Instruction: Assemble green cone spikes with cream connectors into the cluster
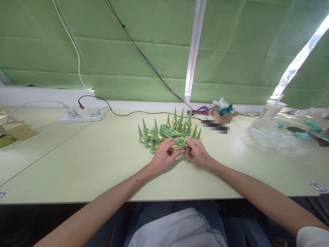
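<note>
Between my hands is a green plant watering spike (181, 143), its round threaded mouth facing up toward me and its tip pointing down at the table. My left hand (165, 153) pinches it from the left, close to a small yellow valve (177, 147). From the right, my right hand (198, 152) grips it with thumb and fingers near the rim. Just behind my hands is a group of similar green spikes (155, 132) with yellow valves. Several stand on their wide ends with points up; others lie in a heap in the middle.
A white power strip (82, 117) with plugs and cables sits at the back left. Behind the spikes are coiled wires (202, 110) and a small cardboard box (223, 116). Clear plastic bags (272, 135) and a cup (271, 109) stand to the right. The table's front edge (180, 199) runs before me.
</note>
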`<state>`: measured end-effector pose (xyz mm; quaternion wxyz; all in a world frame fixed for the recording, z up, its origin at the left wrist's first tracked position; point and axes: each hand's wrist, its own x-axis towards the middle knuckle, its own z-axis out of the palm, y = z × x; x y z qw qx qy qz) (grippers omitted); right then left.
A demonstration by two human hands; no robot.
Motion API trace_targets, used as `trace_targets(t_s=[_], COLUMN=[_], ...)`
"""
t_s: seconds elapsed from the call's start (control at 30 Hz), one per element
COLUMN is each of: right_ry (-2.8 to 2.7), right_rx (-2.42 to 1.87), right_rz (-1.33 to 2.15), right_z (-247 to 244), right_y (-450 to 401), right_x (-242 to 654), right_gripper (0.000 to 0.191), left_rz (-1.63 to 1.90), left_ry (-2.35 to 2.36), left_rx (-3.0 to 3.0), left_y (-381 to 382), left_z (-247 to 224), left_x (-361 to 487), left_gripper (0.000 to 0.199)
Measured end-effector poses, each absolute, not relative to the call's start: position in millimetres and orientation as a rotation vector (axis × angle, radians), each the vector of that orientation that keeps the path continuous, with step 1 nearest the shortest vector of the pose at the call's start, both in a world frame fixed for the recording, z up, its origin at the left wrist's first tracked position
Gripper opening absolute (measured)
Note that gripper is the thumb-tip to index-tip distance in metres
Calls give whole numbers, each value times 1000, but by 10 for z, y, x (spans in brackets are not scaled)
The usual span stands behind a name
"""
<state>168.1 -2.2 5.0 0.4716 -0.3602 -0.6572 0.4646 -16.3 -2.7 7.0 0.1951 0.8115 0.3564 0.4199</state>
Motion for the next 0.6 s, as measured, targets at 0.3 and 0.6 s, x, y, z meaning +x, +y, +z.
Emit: trace_targets(t_s=[0.3, 0.6], right_ry=[-1602, -1604], right_rx=[-885, -875], right_rz=[1152, 1159], right_z=[64, 81], right_y=[-22, -29], right_x=[1683, 1680], right_gripper=[53, 54], left_rz=[1190, 1231], left_ry=[977, 926], left_rx=[2290, 2294], left_y=[-36, -39], left_z=[66, 53], left_x=[-162, -159], left_gripper=[27, 21])
